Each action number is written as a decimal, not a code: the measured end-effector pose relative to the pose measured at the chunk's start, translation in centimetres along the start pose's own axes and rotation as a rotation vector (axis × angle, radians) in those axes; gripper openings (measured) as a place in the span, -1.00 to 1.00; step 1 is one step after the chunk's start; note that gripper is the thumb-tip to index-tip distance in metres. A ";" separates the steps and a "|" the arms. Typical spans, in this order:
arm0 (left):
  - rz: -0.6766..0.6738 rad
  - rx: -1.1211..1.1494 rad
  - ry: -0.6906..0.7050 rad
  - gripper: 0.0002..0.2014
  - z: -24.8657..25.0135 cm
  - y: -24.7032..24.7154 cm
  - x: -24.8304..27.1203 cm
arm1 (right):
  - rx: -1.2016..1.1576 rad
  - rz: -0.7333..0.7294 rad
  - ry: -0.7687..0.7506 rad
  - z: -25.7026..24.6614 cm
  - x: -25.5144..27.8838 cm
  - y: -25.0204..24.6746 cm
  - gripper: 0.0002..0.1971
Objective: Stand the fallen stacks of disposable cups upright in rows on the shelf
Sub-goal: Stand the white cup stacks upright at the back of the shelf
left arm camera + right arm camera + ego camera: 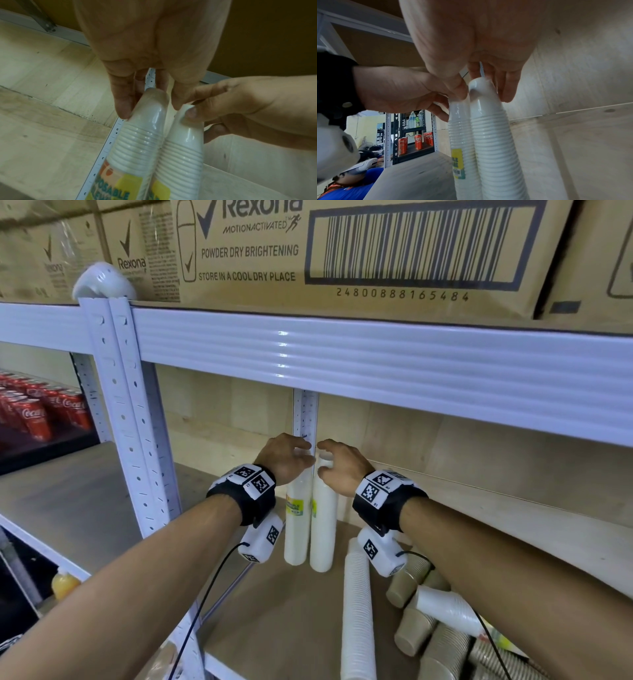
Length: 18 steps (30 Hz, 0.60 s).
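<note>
A person's left hand (286, 455) and right hand (339, 465) each pinch the top of a plastic-wrapped stack of white disposable cups (297, 525), steadying the touching pair upright at the wooden shelf's (274, 621) back while other stacks lie fallen.

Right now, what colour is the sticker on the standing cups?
Yellow, with some teal lettering, on the sticker of the left cup stack. The right wrist view shows it best.

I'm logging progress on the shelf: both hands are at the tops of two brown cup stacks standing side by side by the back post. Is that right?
Not quite: the two upright stacks are white, not brown, as the head view shows. The brown stacks lie fallen to the right. The left hand and right hand are at the white stacks' tops.
</note>
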<state>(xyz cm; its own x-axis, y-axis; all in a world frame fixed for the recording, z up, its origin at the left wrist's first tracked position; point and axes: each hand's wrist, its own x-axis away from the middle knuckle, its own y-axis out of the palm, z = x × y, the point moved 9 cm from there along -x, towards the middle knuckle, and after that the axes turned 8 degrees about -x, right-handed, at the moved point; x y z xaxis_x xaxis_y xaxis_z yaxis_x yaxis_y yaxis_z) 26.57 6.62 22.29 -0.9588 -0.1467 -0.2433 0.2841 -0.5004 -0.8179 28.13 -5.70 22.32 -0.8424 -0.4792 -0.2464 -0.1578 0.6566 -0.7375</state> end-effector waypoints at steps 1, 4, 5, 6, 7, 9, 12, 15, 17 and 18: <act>-0.009 0.002 -0.002 -0.76 0.2 0.1 0.0 | 0.003 0.019 0.013 0.1 0.0 -0.2 -0.52; 0.007 -0.018 0.022 -0.90 0.7 -0.1 0.1 | 0.027 0.062 0.030 0.2 -0.1 -0.7 -0.62; 0.012 -0.034 0.034 -0.94 0.9 -0.2 0.2 | 0.033 0.060 0.021 0.2 -0.1 -0.8 -0.64; 0.013 -0.037 0.037 -0.96 0.8 -0.2 0.1 | 0.037 0.047 0.013 0.1 -0.1 -0.7 -0.65; 0.010 -0.030 0.031 -0.93 0.6 -0.1 0.1 | 0.038 0.031 0.002 0.0 -0.1 -0.5 -0.65; 0.021 -0.016 0.014 -0.72 0.2 -0.2 -0.1 | 0.029 -0.002 -0.008 0.0 -0.1 -0.2 -0.60; 0.016 0.018 -0.005 -0.65 0.1 -0.2 0.0 | 0.005 0.011 0.024 0.3 0.0 -0.4 -0.51; 0.015 -0.036 0.023 -0.91 0.9 -0.2 0.5 | 0.046 0.066 0.086 1.0 0.1 -1.1 -0.48; 0.035 -0.074 0.044 -0.96 1.3 -0.4 0.8 | 0.077 0.083 0.103 1.1 0.1 -1.2 -0.57; 0.043 -0.075 0.050 -0.97 1.3 -0.6 0.9 | 0.086 0.075 0.103 1.1 0.0 -1.1 -0.59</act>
<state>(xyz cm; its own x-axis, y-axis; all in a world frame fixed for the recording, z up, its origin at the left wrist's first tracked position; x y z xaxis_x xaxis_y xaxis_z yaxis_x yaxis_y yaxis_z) 25.56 5.67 23.25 -0.9450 -0.1230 -0.3030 0.3259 -0.4292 -0.8424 28.90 -7.05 22.43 -0.8991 -0.3660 -0.2400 -0.0521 0.6340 -0.7716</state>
